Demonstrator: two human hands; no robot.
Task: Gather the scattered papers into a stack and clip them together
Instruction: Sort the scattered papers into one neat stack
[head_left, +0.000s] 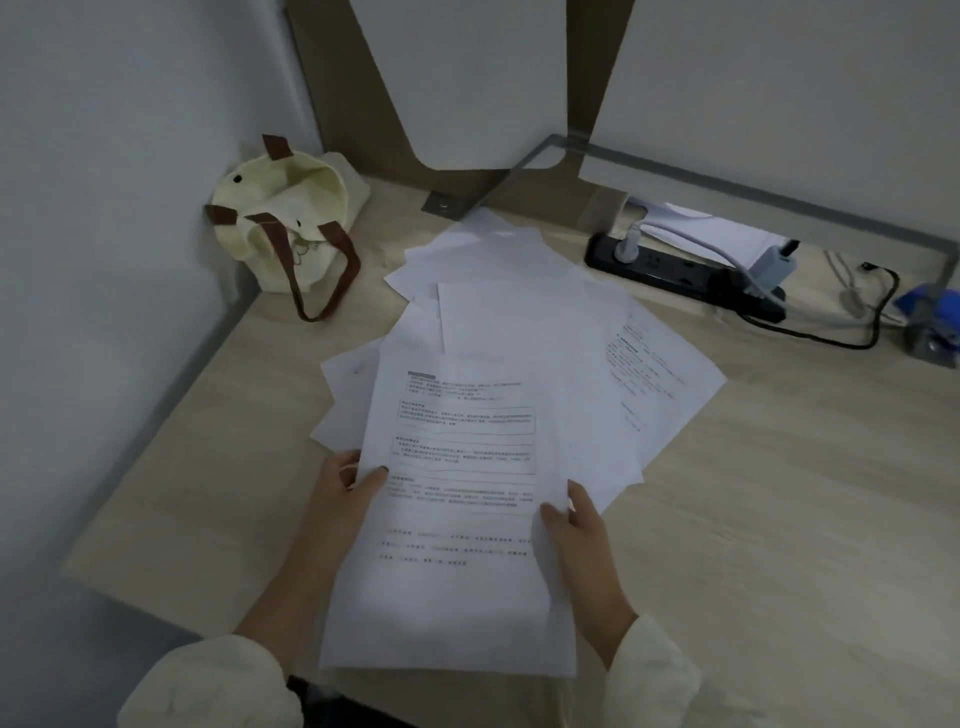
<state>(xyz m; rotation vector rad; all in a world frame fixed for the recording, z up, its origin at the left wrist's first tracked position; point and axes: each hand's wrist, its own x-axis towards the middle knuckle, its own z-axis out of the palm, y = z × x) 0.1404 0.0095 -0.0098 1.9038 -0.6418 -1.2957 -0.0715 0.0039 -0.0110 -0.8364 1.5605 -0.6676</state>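
On the pale desk (779, 493) the papers (519, 312) lie fanned out loose — left hand (343, 488) and right hand (576, 525) pinch the nearest printed sheet (457, 509) by its sides — gathering looks barely begun, clipping undone.

A printed sheet (457, 519) is nearest, in the middle, its near end over the near edge of the surface (779, 493). The left hand (345, 493) grips its left edge and the right hand (576, 530) its right edge. Under and beyond it, the scattered papers (519, 312) overlap across the middle of the surface toward the far wall. A bag (285, 223) stands in the far left corner, well apart from a power strip (665, 270) lying at the far right, just beside the papers, with more sheets (711, 228) behind it.
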